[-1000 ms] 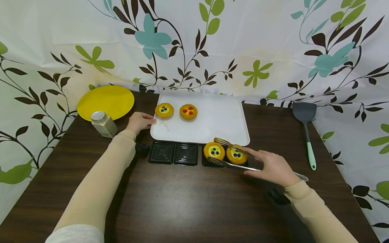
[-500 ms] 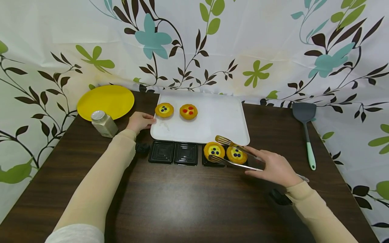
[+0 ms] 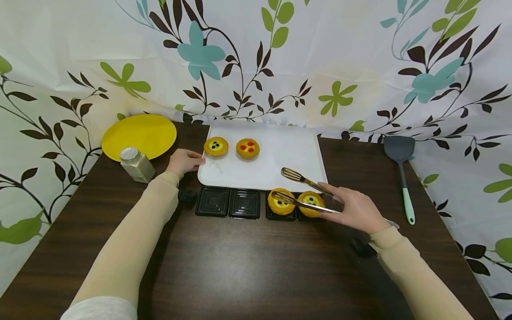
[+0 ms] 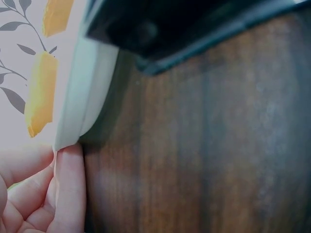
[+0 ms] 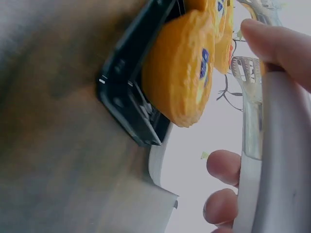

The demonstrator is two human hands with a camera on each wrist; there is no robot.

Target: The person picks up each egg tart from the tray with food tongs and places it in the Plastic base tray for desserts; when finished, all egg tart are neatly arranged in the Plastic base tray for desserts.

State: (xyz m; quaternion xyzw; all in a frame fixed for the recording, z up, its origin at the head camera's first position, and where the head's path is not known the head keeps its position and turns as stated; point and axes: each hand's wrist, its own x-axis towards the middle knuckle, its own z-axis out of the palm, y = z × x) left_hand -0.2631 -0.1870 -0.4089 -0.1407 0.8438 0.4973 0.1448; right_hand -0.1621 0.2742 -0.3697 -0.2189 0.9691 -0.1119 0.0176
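At the left end of the white tray [image 3: 288,153], my left hand [image 3: 185,162] pinches the rim between thumb and fingers, as the left wrist view also shows. My right hand [image 3: 356,209] holds metal tongs [image 3: 306,181] whose arms are spread apart with nothing between the tips. One tong arm crosses over a blueberry-topped tart [image 3: 275,210]; the other reaches over the tray's front edge. A second blueberry-topped tart [image 3: 312,197] sits beside it, both in black square holders. On the tray lie a blueberry-topped tart [image 3: 216,146] and a red-topped tart [image 3: 247,149].
Two black square holders without tarts, a left one [image 3: 212,201] and a right one [image 3: 244,203], stand before the tray. A yellow plate [image 3: 140,133] and a glass shaker jar [image 3: 137,168] are at the left. A grey spatula [image 3: 400,149] lies at the right; a patterned sheet hangs behind.
The tongs have risen off the two front tarts and shifted toward the tray, their arms still apart. Both tarts stay in their holders. My left hand keeps its place on the tray.
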